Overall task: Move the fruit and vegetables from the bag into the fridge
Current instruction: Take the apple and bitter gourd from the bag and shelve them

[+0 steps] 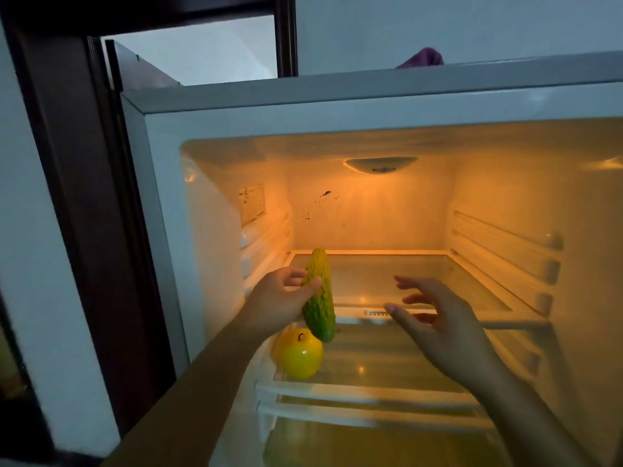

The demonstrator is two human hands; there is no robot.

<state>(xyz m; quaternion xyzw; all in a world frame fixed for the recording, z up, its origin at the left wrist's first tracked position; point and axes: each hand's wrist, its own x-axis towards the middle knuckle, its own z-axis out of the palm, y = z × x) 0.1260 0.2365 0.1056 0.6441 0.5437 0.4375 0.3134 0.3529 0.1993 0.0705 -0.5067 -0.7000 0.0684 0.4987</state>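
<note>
- Bitter gourd: long, warty, green, pinched near its middle by the left hand, upright before the fridge shelves.
- Smooth round yellow apple lies on the lower glass shelf.
- Right hand spread, fingers loose, holding nothing.

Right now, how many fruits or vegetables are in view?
2. A bumpy green gourd, gripped by the left hand before the upper glass shelf; a glossy yellow apple on the shelf below, far left. The bag is out of view; more may be hidden.
</note>
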